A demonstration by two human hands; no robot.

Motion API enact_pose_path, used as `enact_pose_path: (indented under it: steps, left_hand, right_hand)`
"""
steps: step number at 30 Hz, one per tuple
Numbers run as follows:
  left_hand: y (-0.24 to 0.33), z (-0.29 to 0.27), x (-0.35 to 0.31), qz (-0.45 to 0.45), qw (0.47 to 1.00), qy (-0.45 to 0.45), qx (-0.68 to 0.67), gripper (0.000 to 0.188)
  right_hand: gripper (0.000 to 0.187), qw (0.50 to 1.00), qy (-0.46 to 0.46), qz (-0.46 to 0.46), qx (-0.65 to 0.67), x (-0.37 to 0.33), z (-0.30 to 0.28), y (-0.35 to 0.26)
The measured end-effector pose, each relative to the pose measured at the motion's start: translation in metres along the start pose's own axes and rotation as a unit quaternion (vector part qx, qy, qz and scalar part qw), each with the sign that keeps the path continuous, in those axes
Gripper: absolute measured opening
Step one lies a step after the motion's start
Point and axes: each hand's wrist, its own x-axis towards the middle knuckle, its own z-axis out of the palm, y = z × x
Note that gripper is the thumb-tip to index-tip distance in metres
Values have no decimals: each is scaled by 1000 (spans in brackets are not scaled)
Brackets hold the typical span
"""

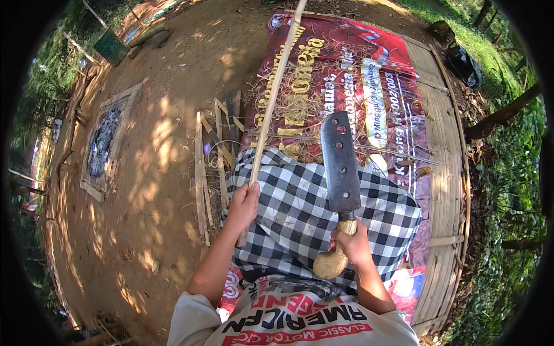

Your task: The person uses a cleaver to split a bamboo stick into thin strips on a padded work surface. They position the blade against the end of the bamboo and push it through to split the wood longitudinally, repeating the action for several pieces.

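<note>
My left hand (242, 205) grips the near end of a long thin bamboo strip (277, 86) that runs up and away to the top of the view. My right hand (353, 242) holds the pale wooden handle of a big dark cleaver (340, 164), its broad blade pointing away, to the right of the strip. Both hands sit over a black-and-white checked cloth (300, 213) across my lap. Blade and strip are apart.
I sit on a red printed banner (358, 75) strewn with pale shavings, laid over a bamboo platform (447, 173). Cut bamboo slats (210, 155) lie on the dirt ground at the left. A square ash pit (107, 141) sits farther left. Grass and trees border the right.
</note>
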Motion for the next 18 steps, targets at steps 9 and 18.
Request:
enact_pose_path:
  steps: [9, 18]
  left_hand:
    - [58, 123, -2, 113, 913, -146, -365, 25]
    - [13, 159, -12, 172, 916, -106, -346, 17]
  right_hand:
    - [23, 990, 40, -127, 40, -36, -5, 3]
    - [27, 975, 132, -168, 60, -33, -30, 14]
